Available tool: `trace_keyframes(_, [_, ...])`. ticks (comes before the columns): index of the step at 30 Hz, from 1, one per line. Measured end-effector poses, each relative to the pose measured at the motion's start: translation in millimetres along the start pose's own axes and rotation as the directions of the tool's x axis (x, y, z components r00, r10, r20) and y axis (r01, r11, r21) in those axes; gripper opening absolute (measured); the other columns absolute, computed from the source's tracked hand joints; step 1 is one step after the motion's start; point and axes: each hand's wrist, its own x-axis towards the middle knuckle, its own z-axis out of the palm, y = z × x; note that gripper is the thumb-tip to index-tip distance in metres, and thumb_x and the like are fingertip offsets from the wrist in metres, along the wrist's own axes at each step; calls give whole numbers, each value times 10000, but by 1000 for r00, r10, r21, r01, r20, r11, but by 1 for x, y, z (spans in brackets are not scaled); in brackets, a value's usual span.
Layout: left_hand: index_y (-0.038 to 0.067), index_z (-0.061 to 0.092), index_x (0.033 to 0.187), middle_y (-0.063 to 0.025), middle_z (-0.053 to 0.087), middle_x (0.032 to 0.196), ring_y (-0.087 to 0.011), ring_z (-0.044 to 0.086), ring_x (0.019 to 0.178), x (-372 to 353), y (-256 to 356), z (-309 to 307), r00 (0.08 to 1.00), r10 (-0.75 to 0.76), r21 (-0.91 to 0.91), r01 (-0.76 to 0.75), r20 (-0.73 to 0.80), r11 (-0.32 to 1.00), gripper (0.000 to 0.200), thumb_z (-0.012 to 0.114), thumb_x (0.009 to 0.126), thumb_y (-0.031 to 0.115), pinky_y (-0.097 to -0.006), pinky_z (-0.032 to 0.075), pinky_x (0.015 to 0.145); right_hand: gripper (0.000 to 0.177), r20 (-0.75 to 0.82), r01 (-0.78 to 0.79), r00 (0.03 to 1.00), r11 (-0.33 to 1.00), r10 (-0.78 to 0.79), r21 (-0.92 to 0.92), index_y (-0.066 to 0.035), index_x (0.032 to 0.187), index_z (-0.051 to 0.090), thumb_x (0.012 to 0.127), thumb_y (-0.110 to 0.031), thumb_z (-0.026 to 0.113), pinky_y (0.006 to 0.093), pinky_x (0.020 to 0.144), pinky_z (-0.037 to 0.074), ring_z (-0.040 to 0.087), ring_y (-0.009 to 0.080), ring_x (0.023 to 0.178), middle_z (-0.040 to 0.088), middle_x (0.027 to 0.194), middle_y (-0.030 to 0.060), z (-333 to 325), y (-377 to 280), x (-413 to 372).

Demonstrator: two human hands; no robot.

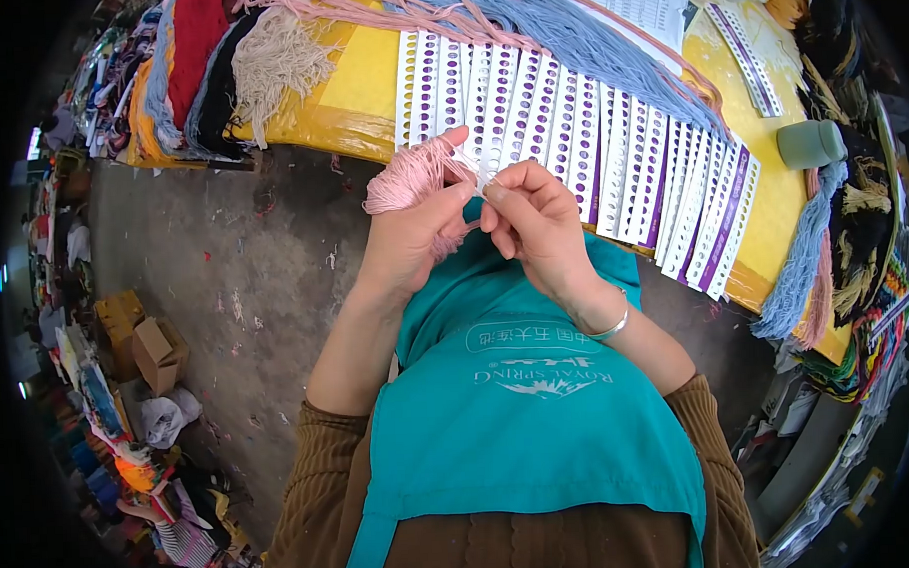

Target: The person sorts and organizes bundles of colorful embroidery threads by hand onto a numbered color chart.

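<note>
A looped bundle of pink embroidery thread (pixel 408 181) is gripped in my left hand (pixel 413 235), its loops fanning out past the fingers. Close beside it, my right hand (pixel 542 221) is pinched at thumb and forefinger. A thin whitish piece (pixel 485 169) shows at those fingertips, too small to tell if it is paper or thread. Both hands are held in front of the table edge, above the teal apron (pixel 530 442). Just beyond them lie overlapping white cards with rows of punched holes and purple marks (pixel 539 111).
Blue thread hanks (pixel 586 39) and pink strands (pixel 445 9) lie across the yellow table (pixel 353 112). A green jar (pixel 810 143) stands at the right. Beige thread (pixel 279 65) hangs at the left edge. Cardboard boxes (pixel 159 354) sit on the floor; another person (pixel 188 529) is at lower left.
</note>
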Motion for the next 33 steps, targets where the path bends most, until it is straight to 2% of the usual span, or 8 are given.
trace_keyframes(1, [-70, 463, 1330, -56, 598, 893, -48, 487, 603, 0, 0, 3, 999, 16, 20, -15, -28, 1000, 497, 593, 850, -55, -196, 389, 502, 68, -2, 11, 1000, 1000, -11, -23, -44, 922, 563, 952, -104, 571, 184, 407, 311, 468, 48, 466, 616, 693, 36, 0, 0, 0])
trace_keyframes(7, [-54, 473, 1331, -44, 598, 907, -48, 523, 693, 0, 0, -7, 1000, -8, 46, 8, 9, 999, 496, 589, 849, -66, -188, 423, 550, 80, -7, 21, 1000, 999, -21, -38, -37, 928, 556, 956, -111, 567, 185, 410, 318, 464, 47, 467, 614, 693, 37, 0, 3, 1])
trace_keyframes(13, [-45, 489, 1324, -37, 598, 894, -31, 488, 640, 0, 1, 0, 999, 18, 90, -14, -43, 996, 481, 587, 853, -61, -184, 425, 541, 81, -3, 8, 1000, 999, -8, -44, -44, 930, 548, 961, -119, 558, 185, 408, 312, 459, 47, 465, 610, 692, 33, -1, 1, 0])
trace_keyframes(28, [-34, 523, 1301, -49, 623, 884, -37, 486, 609, -1, -3, -5, 999, 17, 68, -14, -40, 998, 443, 558, 861, -72, -198, 448, 522, 79, -17, -16, 1000, 999, 15, -40, -53, 922, 552, 955, -122, 571, 183, 419, 298, 450, 37, 487, 582, 677, 1, -3, 1, 0])
trace_keyframes(33, [-15, 567, 1268, -23, 630, 864, -27, 509, 621, -1, -9, -3, 978, 195, 384, -152, -74, 911, 388, 558, 882, -44, -179, 421, 480, 87, -13, 0, 1000, 965, -4, -263, -7, 899, 621, 912, -92, 635, 182, 461, 343, 456, 19, 534, 594, 691, -15, -2, -2, 3])
